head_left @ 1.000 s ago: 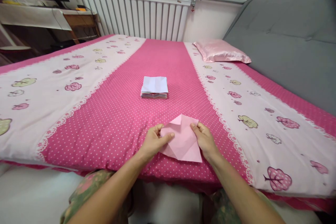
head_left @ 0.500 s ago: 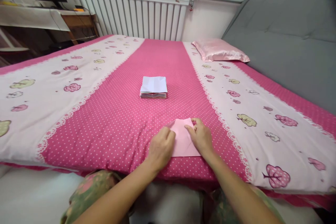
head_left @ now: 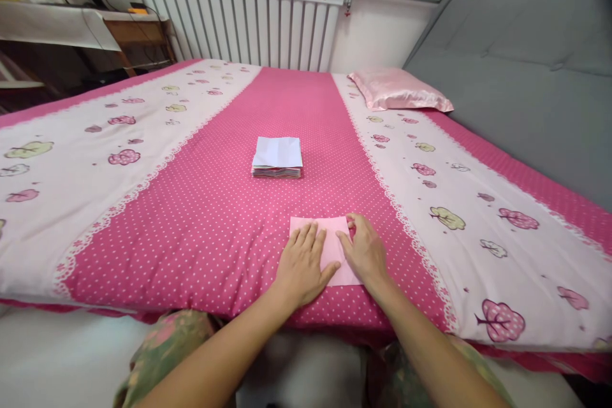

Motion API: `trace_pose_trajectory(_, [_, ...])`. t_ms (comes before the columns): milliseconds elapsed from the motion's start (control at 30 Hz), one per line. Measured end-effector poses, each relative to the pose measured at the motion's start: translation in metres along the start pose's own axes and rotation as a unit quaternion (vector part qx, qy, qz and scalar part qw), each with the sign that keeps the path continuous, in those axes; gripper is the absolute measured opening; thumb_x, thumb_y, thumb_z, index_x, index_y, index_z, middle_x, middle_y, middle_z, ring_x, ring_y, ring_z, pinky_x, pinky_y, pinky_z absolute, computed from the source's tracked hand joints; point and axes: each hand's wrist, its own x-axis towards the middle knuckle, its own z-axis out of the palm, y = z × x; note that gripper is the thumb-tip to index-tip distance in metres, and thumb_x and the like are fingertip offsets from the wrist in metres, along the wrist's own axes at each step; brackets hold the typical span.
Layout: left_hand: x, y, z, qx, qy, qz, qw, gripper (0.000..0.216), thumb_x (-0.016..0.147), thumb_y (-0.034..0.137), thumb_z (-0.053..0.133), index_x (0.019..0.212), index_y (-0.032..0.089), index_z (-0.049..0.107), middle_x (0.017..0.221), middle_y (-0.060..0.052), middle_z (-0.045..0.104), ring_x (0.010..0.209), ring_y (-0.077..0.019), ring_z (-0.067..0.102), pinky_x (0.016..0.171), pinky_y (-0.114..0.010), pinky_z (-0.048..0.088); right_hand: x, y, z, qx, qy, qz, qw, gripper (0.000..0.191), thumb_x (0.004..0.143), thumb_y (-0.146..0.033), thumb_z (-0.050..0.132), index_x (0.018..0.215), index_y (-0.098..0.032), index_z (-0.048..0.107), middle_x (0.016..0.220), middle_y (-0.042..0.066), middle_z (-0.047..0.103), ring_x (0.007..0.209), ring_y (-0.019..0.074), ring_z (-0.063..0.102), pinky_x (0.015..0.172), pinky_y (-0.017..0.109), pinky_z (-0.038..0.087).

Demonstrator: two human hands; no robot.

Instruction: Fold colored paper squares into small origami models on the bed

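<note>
A folded pink paper sheet [head_left: 331,239] lies flat on the pink dotted bedspread [head_left: 215,223], close to the near edge. My left hand [head_left: 306,264] rests on its left half, palm down with fingers stretched out. My right hand [head_left: 366,252] lies on the paper's right edge, fingers bent and pressing down at the far right corner. Further up the bed sits a stack of folded papers [head_left: 278,157], white on top, untouched.
A pink satin pillow [head_left: 399,89] lies at the far right by a grey padded headboard [head_left: 521,76]. A white radiator [head_left: 239,25] runs along the back wall. A wooden table [head_left: 136,35] stands at the far left.
The pink paper was held up partly unfolded between both hands; now it is folded smaller and pressed flat on the bed. My left hand has opened out over it.
</note>
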Motion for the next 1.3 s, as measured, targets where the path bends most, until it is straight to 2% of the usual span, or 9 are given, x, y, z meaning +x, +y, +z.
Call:
trace_pose_trajectory(300, [-0.004, -0.009, -0.005, 0.022, 0.009, -0.053, 0.998, 0.089, 0.071, 0.073, 0.03, 0.135, 0.01, 0.031, 0.14, -0.017, 0.031, 0.131, -0.0319, 0.02, 0.106, -0.048, 0.008, -0.001, 0.001, 0.001, -0.011, 0.002, -0.01, 1.0, 0.031, 0.08, -0.027, 0.046, 0.109, -0.017, 0.05, 0.103, 0.011, 0.056, 0.095, 0.024, 0.053, 0.075, 0.036, 0.044])
trace_pose_trajectory(433, [-0.007, -0.013, -0.006, 0.026, 0.008, -0.052, 0.998, 0.096, 0.066, 0.077, 0.032, 0.136, 0.011, 0.029, 0.141, -0.017, 0.029, 0.132, -0.0321, 0.018, 0.106, -0.047, 0.007, 0.004, -0.004, -0.008, 0.028, 0.035, -0.021, 0.999, 0.035, 0.079, -0.027, 0.049, 0.113, -0.017, 0.049, 0.108, 0.012, 0.056, 0.103, 0.0264, 0.049, 0.086, 0.042, 0.041])
trace_pose_trajectory(500, [-0.008, -0.013, -0.006, 0.027, 0.007, -0.049, 0.998, 0.096, 0.066, 0.077, 0.033, 0.136, 0.011, 0.029, 0.142, -0.017, 0.028, 0.132, -0.0325, 0.017, 0.106, -0.048, 0.007, 0.005, -0.015, -0.018, 0.07, 0.037, -0.056, 0.995, 0.041, 0.08, -0.03, 0.049, 0.119, -0.016, 0.047, 0.117, 0.013, 0.053, 0.112, 0.0272, 0.044, 0.094, 0.046, 0.035])
trace_pose_trajectory(567, [-0.008, -0.013, -0.005, 0.029, 0.007, -0.045, 0.999, 0.093, 0.068, 0.073, 0.035, 0.136, 0.01, 0.028, 0.142, -0.018, 0.027, 0.132, -0.0326, 0.017, 0.107, -0.048, 0.007, 0.002, -0.031, -0.026, 0.125, -0.004, -0.119, 0.985, 0.047, 0.084, -0.032, 0.045, 0.129, -0.018, 0.038, 0.13, 0.011, 0.045, 0.122, 0.0241, 0.037, 0.102, 0.044, 0.029])
trace_pose_trajectory(667, [-0.01, -0.013, -0.003, 0.042, 0.014, -0.039, 0.998, 0.076, 0.077, 0.054, 0.039, 0.137, 0.009, 0.027, 0.142, -0.016, 0.027, 0.133, -0.0307, 0.016, 0.107, -0.047, 0.008, -0.008, -0.052, -0.024, 0.2, -0.151, -0.22, 0.943, 0.053, 0.088, -0.033, 0.038, 0.138, -0.022, 0.024, 0.142, 0.006, 0.032, 0.13, 0.0195, 0.027, 0.106, 0.04, 0.027])
trace_pose_trajectory(733, [-0.012, -0.015, 0.0, 0.049, 0.022, -0.025, 0.998, 0.067, 0.079, 0.041, 0.04, 0.137, 0.011, 0.026, 0.143, -0.014, 0.027, 0.133, -0.0287, 0.016, 0.108, -0.047, 0.007, -0.015, -0.057, -0.015, 0.201, -0.218, -0.256, 0.92, 0.055, 0.089, -0.036, 0.036, 0.14, -0.022, 0.019, 0.143, 0.005, 0.029, 0.132, 0.0193, 0.024, 0.107, 0.041, 0.024])
trace_pose_trajectory(800, [-0.014, -0.017, 0.002, 0.053, 0.024, -0.01, 0.998, 0.066, 0.079, 0.036, 0.04, 0.138, 0.013, 0.024, 0.143, -0.011, 0.027, 0.134, -0.0272, 0.015, 0.108, -0.046, 0.006, -0.02, -0.056, -0.005, 0.171, -0.247, -0.26, 0.918, 0.055, 0.09, -0.039, 0.033, 0.14, -0.021, 0.018, 0.145, 0.005, 0.024, 0.133, 0.0191, 0.019, 0.109, 0.043, 0.02])
trace_pose_trajectory(1000, [-0.014, -0.018, 0.003, 0.065, 0.014, -0.01, 0.998, 0.068, 0.079, 0.039, 0.038, 0.138, 0.008, 0.023, 0.144, -0.015, 0.022, 0.134, -0.0288, 0.012, 0.108, -0.046, 0.006, -0.022, -0.042, 0.008, 0.095, -0.266, -0.251, 0.926, 0.058, 0.09, -0.044, 0.03, 0.141, -0.023, 0.012, 0.148, 0.001, 0.013, 0.136, 0.0187, 0.007, 0.111, 0.042, 0.014])
trace_pose_trajectory(1300, [-0.011, -0.016, -0.001, 0.076, 0.014, -0.013, 0.997, 0.072, 0.076, 0.044, 0.038, 0.137, 0.009, 0.025, 0.142, -0.014, 0.028, 0.133, -0.0294, 0.015, 0.108, -0.046, 0.008, -0.018, -0.035, 0.015, -0.008, -0.257, -0.203, 0.945, 0.063, 0.09, -0.051, 0.02, 0.141, -0.016, 0.013, 0.148, 0.004, 0.012, 0.135, 0.0184, 0.006, 0.111, 0.04, 0.012])
